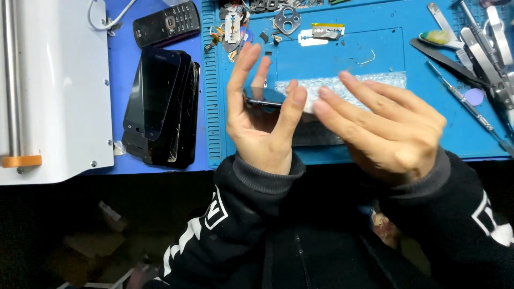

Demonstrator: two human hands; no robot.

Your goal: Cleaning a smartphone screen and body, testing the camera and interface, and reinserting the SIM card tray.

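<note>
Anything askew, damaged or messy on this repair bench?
The stack of dark phone screens is fanned out unevenly, and small loose parts litter the blue mat's top edge. The phone in the left hand shows no clear damage.

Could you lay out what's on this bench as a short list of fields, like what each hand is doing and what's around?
Left hand: holds a dark phone edge-on, fingers spread
Right hand: fingers on a bubble-wrap strip beside the phone
Work surface: blue mat
Far left: white machine
Beside it: stack of dark phone screens, black keypad phone
Right edge: metal tools
Top of mat: razor blades
</note>
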